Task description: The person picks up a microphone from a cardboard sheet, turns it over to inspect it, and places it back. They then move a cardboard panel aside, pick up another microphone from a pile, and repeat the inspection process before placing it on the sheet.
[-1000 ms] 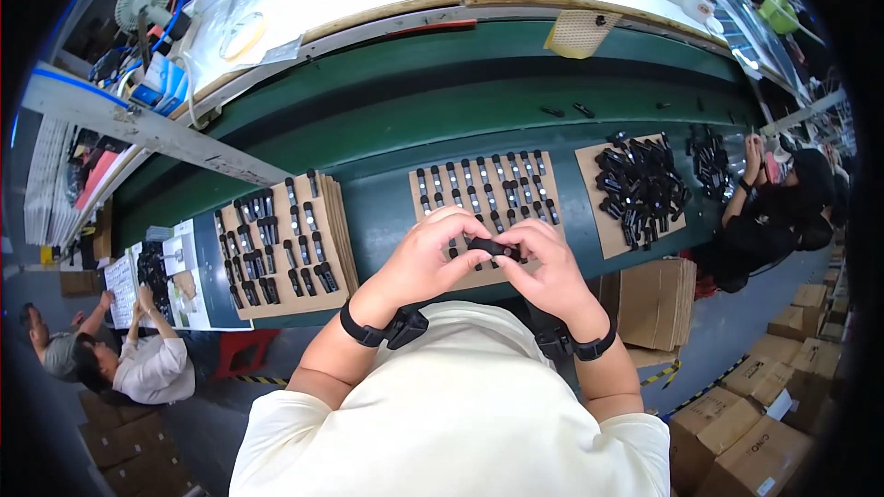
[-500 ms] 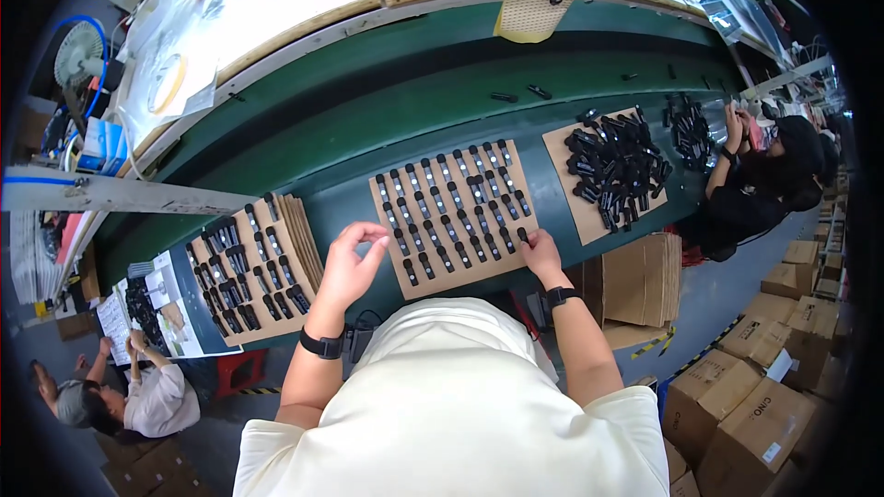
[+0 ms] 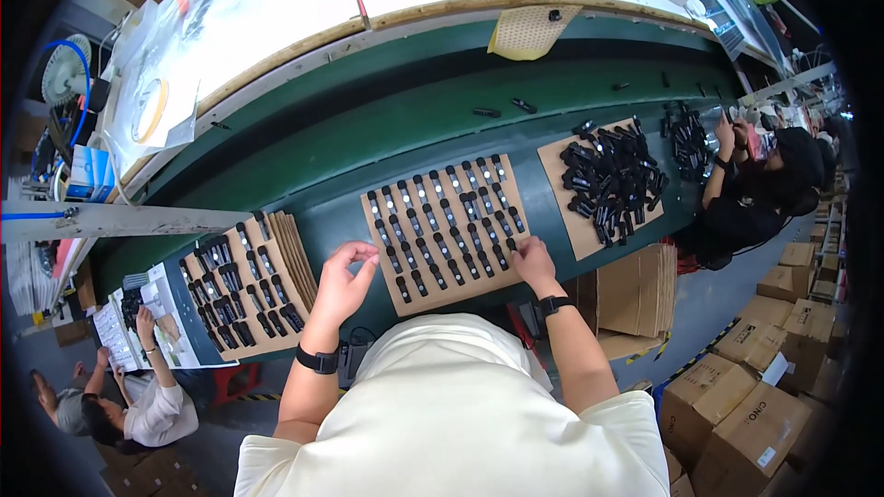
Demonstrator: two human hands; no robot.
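In front of me lies a cardboard sheet (image 3: 442,299) with rows of small black stick-like devices (image 3: 440,244), each with a dark rounded end and a grey section. My right hand (image 3: 533,262) is at the sheet's near right corner, its fingertips closed on a small black device (image 3: 512,245) at the end of a row; the fingers partly cover it. Beside the sheet's left edge hovers my left hand (image 3: 345,282), its fingers curved, thumb and forefinger apart, holding nothing.
A second cardboard sheet of devices (image 3: 244,293) lies left, next to stacked cardboard (image 3: 296,253). On the right, a heap of black devices (image 3: 612,179) covers another sheet. A co-worker (image 3: 755,179) works at far right; two people sit lower left. Cardboard boxes (image 3: 737,414) stand right.
The view has shifted slightly, moving the bench left and down in the picture. My right hand stays at the near right corner, my left beside the sheet. A person at lower left has reached forward.
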